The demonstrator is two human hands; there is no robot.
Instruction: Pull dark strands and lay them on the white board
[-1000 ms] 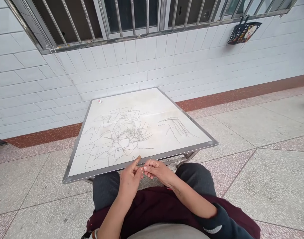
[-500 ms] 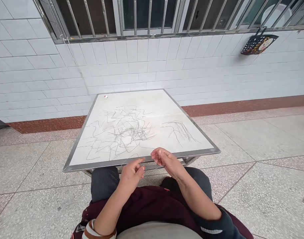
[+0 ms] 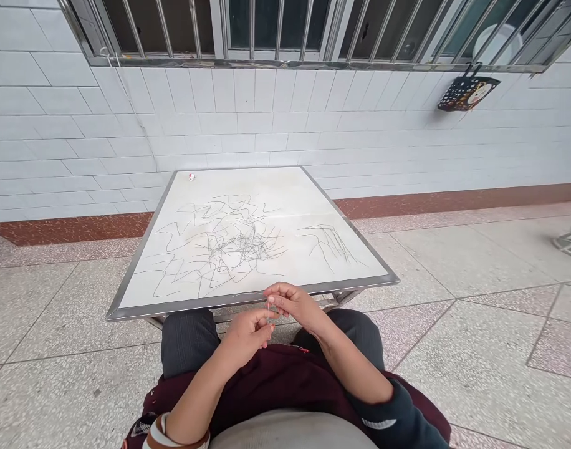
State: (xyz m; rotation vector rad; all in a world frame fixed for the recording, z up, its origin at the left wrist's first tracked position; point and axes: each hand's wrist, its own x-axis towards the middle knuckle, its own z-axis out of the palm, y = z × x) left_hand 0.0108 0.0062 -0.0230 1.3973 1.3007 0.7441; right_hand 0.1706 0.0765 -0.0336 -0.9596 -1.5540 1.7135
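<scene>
My left hand (image 3: 249, 333) is closed in front of the table's near edge, above my lap. Close above it, to the right, my right hand (image 3: 297, 305) pinches with thumb and forefinger. A thin pale strand (image 3: 268, 313), perhaps wire, runs short and upright between the two hands' fingertips. Its ends are hidden in the fingers. Many thin, dark, bent strands (image 3: 241, 247) lie in a tangle on the white tabletop (image 3: 276, 187). A smaller loose bunch of strands (image 3: 335, 243) lies apart on the right side.
A small red-and-white object (image 3: 192, 178) sits at the table's far left corner. The table's grey metal rim (image 3: 248, 300) runs just beyond my hands. Behind stands a white tiled wall (image 3: 267, 118) with a barred window and a hanging patterned bag (image 3: 467, 93). Speckled floor (image 3: 491, 337) surrounds the table.
My right hand has moved left to meet the left hand, and its thumb and forefinger now pinch at the strand. The whole view has shifted slightly.
</scene>
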